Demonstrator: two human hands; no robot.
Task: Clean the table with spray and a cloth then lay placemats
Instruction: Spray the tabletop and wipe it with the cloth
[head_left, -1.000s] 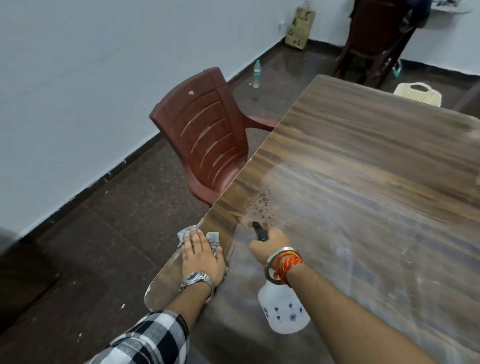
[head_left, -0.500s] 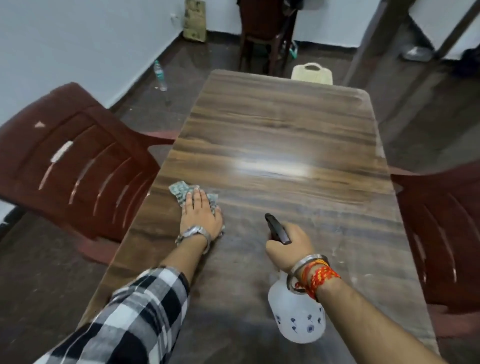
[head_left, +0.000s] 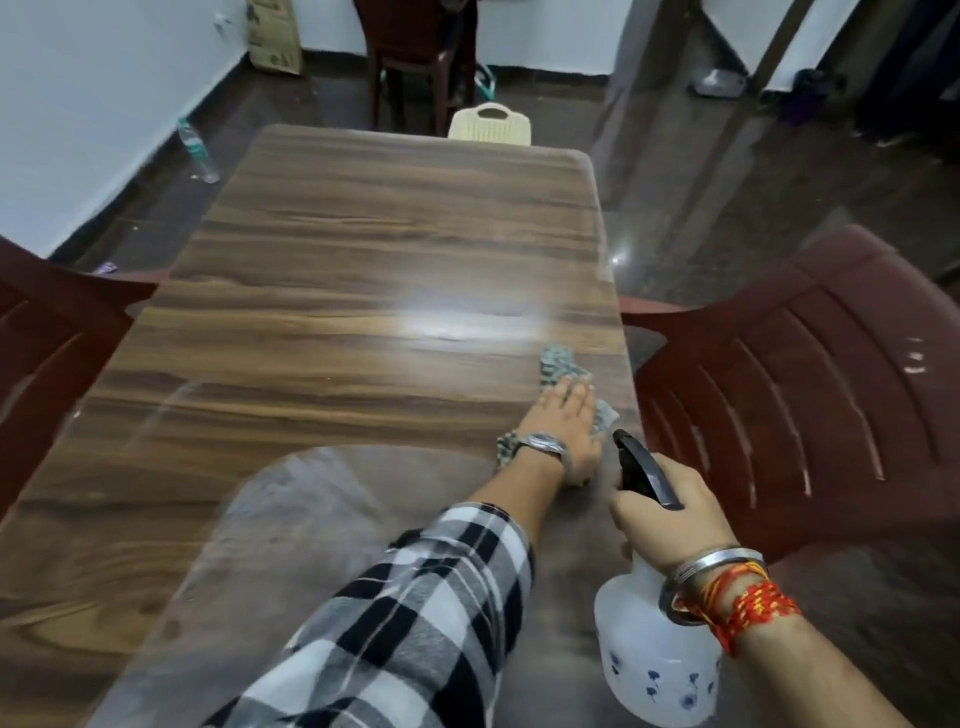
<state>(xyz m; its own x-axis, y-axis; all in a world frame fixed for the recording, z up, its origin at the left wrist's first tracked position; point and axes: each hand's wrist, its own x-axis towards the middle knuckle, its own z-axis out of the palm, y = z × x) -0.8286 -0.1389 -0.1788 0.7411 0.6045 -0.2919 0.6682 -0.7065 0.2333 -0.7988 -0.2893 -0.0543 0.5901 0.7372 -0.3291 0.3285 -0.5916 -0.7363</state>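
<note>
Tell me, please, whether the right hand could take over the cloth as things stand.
Probably not: the right hand grips the spray bottle, and the left hand lies flat on the cloth right beside it, covering much of it.

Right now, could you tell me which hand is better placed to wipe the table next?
Probably left: the left hand presses the cloth on the table, while the right hand grips the spray bottle.
</note>
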